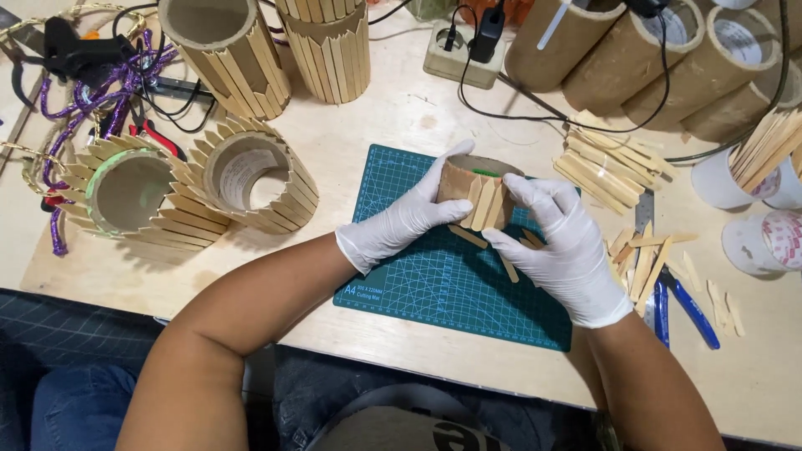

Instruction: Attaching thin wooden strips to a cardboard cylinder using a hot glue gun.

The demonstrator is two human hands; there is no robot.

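A short brown cardboard tube (pixel 458 182) with a few pale wooden sticks stuck on its side stands on a green cutting mat (pixel 434 276). My left hand (pixel 401 219), in a white glove, cups the tube from the left. My right hand (pixel 560 242), also gloved, presses its thumb and fingers on the tube's right side and on the sticks (pixel 487 203). Loose sticks (pixel 468 237) lie on the mat under my hands.
Two stick-covered tubes (pixel 251 179) lie at left, two taller ones (pixel 330 50) stand behind. Bare cardboard tubes (pixel 660 58) lie at back right by a power strip (pixel 464 54). Stick piles (pixel 606 167), blue-handled pliers (pixel 689 305), white cups (pixel 764 238), purple tinsel (pixel 79 108) surround the mat.
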